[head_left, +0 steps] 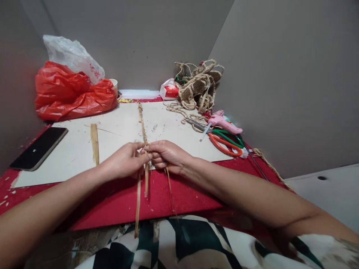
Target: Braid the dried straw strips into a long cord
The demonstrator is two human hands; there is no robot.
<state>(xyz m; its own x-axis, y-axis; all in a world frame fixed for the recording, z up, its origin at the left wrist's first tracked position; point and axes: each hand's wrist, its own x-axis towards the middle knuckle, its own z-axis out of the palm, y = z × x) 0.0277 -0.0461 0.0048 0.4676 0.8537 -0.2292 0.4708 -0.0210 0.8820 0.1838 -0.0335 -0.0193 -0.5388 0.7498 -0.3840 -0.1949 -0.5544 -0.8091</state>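
A thin straw braid runs down the middle of the white board to my two hands, which meet at its near end. My left hand has its fingers closed around the strands there. Touching it, my right hand pinches the braid's end. Loose straw strips hang below my fingers over the red cloth's front edge, one more strand under my right hand. A separate flat straw strip lies left of my hands.
Red plastic bag at back left, black phone at left. Coiled straw rope and a tissue pack stand at the back. Orange-handled scissors and a pink glue gun lie at right. Grey walls enclose the table.
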